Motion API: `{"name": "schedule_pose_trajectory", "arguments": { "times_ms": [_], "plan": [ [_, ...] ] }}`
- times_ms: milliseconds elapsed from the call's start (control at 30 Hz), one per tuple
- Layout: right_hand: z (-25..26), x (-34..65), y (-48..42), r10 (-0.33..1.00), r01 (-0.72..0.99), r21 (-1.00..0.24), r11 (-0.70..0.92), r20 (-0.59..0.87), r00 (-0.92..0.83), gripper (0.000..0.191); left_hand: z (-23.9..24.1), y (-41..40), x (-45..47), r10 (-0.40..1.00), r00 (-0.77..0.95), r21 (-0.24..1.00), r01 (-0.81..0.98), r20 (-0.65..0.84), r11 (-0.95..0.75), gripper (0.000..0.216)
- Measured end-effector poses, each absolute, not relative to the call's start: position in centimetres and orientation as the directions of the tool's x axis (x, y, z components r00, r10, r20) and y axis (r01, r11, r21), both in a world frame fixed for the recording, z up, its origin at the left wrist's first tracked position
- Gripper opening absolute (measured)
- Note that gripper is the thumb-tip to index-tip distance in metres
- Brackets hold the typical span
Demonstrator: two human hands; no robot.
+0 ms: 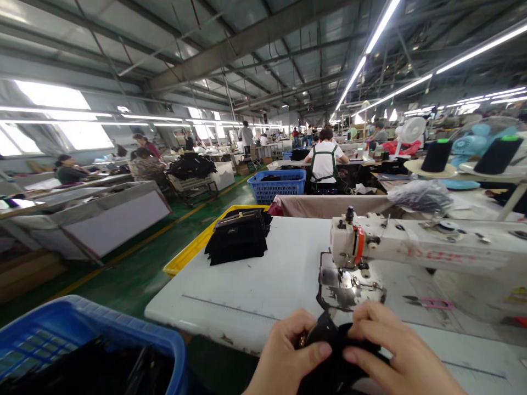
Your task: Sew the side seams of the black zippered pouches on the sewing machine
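Note:
Both hands pinch a piece of black fabric (335, 351) at the front edge of the sewing table. My left hand (290, 351) grips its left side between thumb and fingers, beside a small gold-coloured metal bit. On the right side, my right hand (389, 345) holds the cloth with thumb and fingertips. Just beyond the hands stands a white sewing machine (391, 247), its metal plate (343, 285) worn and shiny. Part of the fabric is hidden behind the fingers. A stack of black fabric pieces (239, 236) lies at the table's far left corner.
Pink-handled thread snips (434, 302) lie right of the machine plate. A blue basket (164, 334) with black pieces stands at lower left; a yellow crate (193, 249) is behind the table. Black thread cones (436, 156) stand at right. A co-worker (326, 159) sits ahead.

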State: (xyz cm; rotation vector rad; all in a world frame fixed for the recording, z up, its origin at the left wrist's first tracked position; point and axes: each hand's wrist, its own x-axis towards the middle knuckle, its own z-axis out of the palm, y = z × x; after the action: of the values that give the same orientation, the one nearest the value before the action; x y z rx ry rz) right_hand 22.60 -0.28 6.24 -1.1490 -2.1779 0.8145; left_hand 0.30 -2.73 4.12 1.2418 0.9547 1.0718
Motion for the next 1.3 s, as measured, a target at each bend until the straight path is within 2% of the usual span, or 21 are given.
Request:
{"name": "schedule_pose_trajectory", "arguments": {
  "times_ms": [67,100,267,367,433,533,700,800,1300],
  "plan": [
    [6.3,23.5,0.0,0.854,0.561,-0.657,0.503,0.279,-0.439,0.017,4.3,-2.9,0.1,0.972,0.232,0.998,-0.069,0.023,-0.007,0.035],
    [6.4,23.8,0.0,0.860,0.564,-0.662,0.493,0.275,-0.429,0.019,4.4,-3.0,0.1,0.969,0.245,0.997,-0.072,0.013,0.004,0.032],
    [7.2,23.6,-0.8,0.904,0.514,-0.816,0.263,0.023,-0.427,0.030,4.8,-3.2,0.7,0.978,0.195,0.974,-0.199,-0.070,0.109,0.034],
    [7.4,23.5,-1.1,0.937,0.482,-0.848,0.219,0.046,-0.346,0.027,4.8,-3.1,1.0,0.990,0.090,0.942,-0.308,-0.108,0.131,0.028],
    [7.2,23.6,-1.1,0.951,0.470,-0.860,0.197,0.052,-0.304,0.027,4.8,-3.0,1.0,0.990,0.073,0.928,-0.347,-0.120,0.138,0.032],
    [6.8,23.6,-1.2,0.955,0.458,-0.867,0.198,0.064,-0.291,0.026,4.8,-2.8,0.8,0.992,0.086,0.935,-0.335,-0.097,0.120,0.037],
    [6.5,23.2,-1.3,0.958,0.439,-0.874,0.208,0.090,-0.274,0.024,4.9,-2.6,1.0,0.991,0.012,0.911,-0.391,-0.136,0.130,0.029],
    [6.5,23.2,-1.3,0.960,0.448,-0.869,0.211,0.097,-0.264,0.025,5.0,-2.6,1.1,0.986,0.067,0.883,-0.438,-0.155,0.169,0.032],
    [6.9,23.2,-1.3,0.952,0.359,-0.922,0.143,0.029,-0.303,0.029,5.2,-2.5,1.7,0.965,0.037,0.831,-0.501,-0.258,0.241,0.031]
  ]
}}
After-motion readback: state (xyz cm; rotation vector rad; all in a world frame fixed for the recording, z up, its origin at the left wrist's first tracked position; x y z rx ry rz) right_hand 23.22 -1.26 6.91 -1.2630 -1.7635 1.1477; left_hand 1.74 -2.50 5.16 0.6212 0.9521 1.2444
